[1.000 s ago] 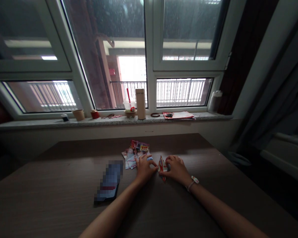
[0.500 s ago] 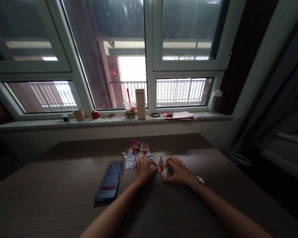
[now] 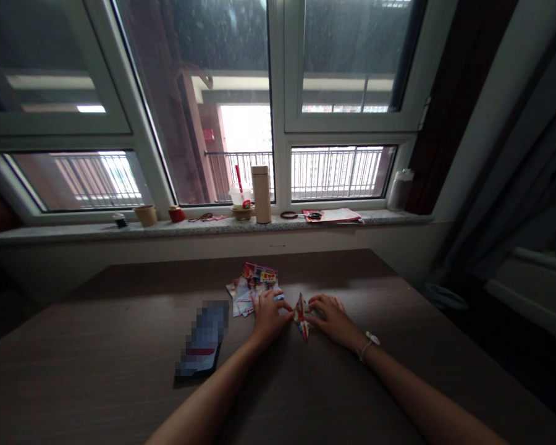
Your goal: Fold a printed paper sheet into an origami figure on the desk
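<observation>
Head view: paper (image 3: 299, 316) between hands (image 3: 271, 320) (image 3: 334, 321), red straw (image 3: 238, 177) in cup (image 3: 237, 196)

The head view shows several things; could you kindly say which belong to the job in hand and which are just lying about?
In use:
- folded printed paper between the left hand and right hand
- loose printed papers by the left hand (probably)

Apparently lying about:
- smartphone
- beige flask
- cup with red straw
- brown paper cup

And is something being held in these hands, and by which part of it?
The folded printed paper seems pinched at its left edge by the left hand; the right hand is at its right side, grip unclear.
</observation>
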Available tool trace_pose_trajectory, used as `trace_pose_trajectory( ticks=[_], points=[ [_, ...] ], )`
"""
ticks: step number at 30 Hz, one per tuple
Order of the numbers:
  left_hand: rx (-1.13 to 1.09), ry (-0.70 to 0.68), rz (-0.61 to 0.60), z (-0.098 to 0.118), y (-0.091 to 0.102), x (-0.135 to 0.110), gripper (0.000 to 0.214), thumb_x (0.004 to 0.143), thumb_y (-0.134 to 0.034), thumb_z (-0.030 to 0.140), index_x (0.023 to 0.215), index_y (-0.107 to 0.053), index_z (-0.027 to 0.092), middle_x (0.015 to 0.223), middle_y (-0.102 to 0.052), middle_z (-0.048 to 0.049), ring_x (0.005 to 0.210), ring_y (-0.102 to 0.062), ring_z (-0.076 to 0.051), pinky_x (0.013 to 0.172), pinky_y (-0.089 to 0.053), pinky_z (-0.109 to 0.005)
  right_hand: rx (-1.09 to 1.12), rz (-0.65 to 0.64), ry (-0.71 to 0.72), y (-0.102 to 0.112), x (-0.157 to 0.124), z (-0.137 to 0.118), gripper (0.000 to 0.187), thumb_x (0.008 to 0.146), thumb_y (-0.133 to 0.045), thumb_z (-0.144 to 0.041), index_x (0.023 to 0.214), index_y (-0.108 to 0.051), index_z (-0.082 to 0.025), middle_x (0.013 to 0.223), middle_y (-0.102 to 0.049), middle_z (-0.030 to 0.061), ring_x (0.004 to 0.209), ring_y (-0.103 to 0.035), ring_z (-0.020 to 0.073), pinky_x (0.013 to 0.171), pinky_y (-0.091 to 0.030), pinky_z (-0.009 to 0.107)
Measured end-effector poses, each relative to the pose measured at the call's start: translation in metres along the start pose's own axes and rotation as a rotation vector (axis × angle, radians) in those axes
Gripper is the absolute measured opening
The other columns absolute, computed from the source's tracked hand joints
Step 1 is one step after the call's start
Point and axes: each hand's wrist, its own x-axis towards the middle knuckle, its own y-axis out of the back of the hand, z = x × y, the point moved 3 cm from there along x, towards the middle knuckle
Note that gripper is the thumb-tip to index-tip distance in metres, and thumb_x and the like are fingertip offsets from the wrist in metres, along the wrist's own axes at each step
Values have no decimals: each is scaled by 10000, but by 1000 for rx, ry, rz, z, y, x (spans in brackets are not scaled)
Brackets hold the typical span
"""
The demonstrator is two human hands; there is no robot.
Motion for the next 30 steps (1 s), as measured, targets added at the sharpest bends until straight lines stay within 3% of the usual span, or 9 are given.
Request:
trace_pose_trajectory(
  ticks=[10, 15, 21, 30],
  points=[
    [-42, -11, -65, 5, 1, 1, 44, 804, -742, 264, 797, -786, 263, 1308, -634, -39, 1332, -433, -307, 1181, -182, -595, 18, 48, 5, -2, 5, 5, 146, 904, -607, -371, 900, -720, -280, 1194, -658, 26, 1205, -537, 242, 1144, -207, 517],
    [-37, -11, -97, 7, 2, 1, 39, 788, -756, 258, 758, -779, 249, 1336, -628, -43, 1350, -411, -324, 1178, -154, -620, 65, 93, 0, -6, 9, 9, 134, 857, -660, -376, 833, -727, -263, 1138, -679, 30, 1168, -557, 251, 1109, -260, 493],
    [-71, -23, -157, 12, -4, -3, 15, 762, -772, 258, 752, -778, 267, 1379, -611, -25, 1376, -384, -339, 1174, -104, -649, 241, 212, 82, -7, 16, 14, 175, 822, -672, -375, 925, -732, -247, 1047, -705, 54, 1084, -596, 246, 1002, -394, 402],
    [-126, -17, -146, 17, -7, -7, 23, 745, -781, 234, 739, -778, 256, 1355, -626, -31, 1366, -398, -340, 1169, -126, -642, 353, 231, 63, -4, 16, 14, 169, 796, -656, -384, 795, -722, -228, 1044, -720, 68, 1090, -592, 259, 1012, -386, 418]
  ],
)
